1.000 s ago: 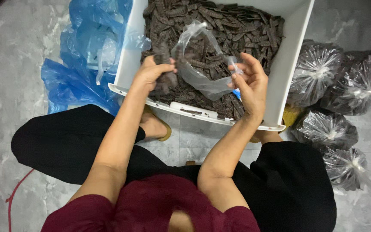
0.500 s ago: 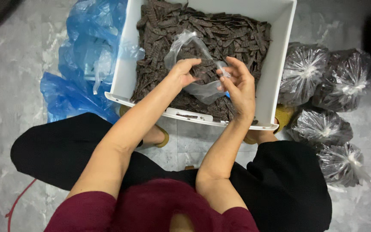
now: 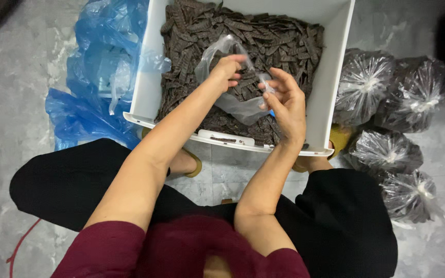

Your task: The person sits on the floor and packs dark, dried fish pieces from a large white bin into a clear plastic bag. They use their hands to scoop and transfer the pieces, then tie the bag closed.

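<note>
A white plastic bin (image 3: 330, 87) sits on the floor in front of me, filled with dark brown ridged strips (image 3: 279, 41). Over it I hold a clear plastic bag (image 3: 238, 105). My left hand (image 3: 227, 69) pinches the bag's left rim, fingers curled. My right hand (image 3: 284, 105) grips the bag's right edge, fingers partly spread. The bag hangs slack between the two hands and looks nearly empty.
Several tied clear bags of the dark strips (image 3: 384, 87) lie on the floor right of the bin. Crumpled blue plastic sheeting (image 3: 93, 77) lies to its left. My knees in black trousers (image 3: 346, 221) flank the bin on grey marbled floor (image 3: 11, 87). A red cord (image 3: 19, 244) at lower left.
My left hand left the strips at the bin's left side and moved right to take the bag's rim. Both hands now hold the bag, closer together and further over the bin.
</note>
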Available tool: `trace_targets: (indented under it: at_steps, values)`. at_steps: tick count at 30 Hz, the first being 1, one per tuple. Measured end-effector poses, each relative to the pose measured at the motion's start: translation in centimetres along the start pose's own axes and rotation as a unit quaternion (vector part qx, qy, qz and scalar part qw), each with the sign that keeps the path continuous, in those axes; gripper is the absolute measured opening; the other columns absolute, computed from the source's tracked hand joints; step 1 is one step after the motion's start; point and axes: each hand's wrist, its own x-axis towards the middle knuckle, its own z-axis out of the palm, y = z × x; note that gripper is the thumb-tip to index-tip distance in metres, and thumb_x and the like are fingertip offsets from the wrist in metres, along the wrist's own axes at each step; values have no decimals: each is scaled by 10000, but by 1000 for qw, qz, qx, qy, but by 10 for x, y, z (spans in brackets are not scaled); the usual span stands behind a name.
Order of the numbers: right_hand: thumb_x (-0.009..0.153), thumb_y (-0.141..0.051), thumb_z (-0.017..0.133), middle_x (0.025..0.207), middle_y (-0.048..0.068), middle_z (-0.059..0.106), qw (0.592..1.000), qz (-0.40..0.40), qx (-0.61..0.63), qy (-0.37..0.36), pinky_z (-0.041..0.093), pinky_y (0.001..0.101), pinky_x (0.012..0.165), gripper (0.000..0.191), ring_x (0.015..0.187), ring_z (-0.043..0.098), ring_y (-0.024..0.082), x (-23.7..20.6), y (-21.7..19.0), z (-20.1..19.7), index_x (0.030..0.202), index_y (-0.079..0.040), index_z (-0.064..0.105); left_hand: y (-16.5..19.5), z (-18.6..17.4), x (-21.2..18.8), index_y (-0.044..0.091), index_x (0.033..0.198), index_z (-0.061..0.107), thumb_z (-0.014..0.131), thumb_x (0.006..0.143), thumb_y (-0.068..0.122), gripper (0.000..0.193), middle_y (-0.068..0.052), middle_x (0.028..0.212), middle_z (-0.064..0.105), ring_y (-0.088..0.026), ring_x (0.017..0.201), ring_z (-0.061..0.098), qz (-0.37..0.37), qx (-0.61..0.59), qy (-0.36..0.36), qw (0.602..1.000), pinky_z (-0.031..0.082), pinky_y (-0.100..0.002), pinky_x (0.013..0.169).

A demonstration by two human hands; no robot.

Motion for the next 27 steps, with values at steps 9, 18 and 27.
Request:
trace_targets:
  at_steps: [9, 18, 27]
  values:
    - [942, 108, 641, 1154, 111, 689, 1000, 0, 6, 6, 593, 235, 725, 536, 907, 674, 97, 0, 10, -8, 1454, 15, 516, -6, -25, 41, 127, 1424, 530, 706, 877, 179, 576, -119, 1293, 665, -276, 1075, 670, 64, 152, 77, 983, 580, -433, 807]
    - [963, 95, 640, 1202, 118, 698, 1000, -13, -17, 17, 597, 244, 757, 530, 976, 696, 106, -2, 10, -11, 1469, 3, 510, 9, -43, 6, 265, 1449, 460, 612, 945, 178, 534, -151, 1122, 732, -189, 759, 708, 18, 87, -76, 993, 612, -336, 641]
    - [1029, 97, 629, 1220, 154, 727, 999, -17, -28, 12, 592, 264, 771, 508, 868, 677, 131, -9, 8, -14, 1515, 16, 503, -45, -161, -13, 58, 890, 769, 727, 905, 165, 116, -93, 753, 758, -169, 649, 736, 165, 225, -96, 956, 593, -328, 586]
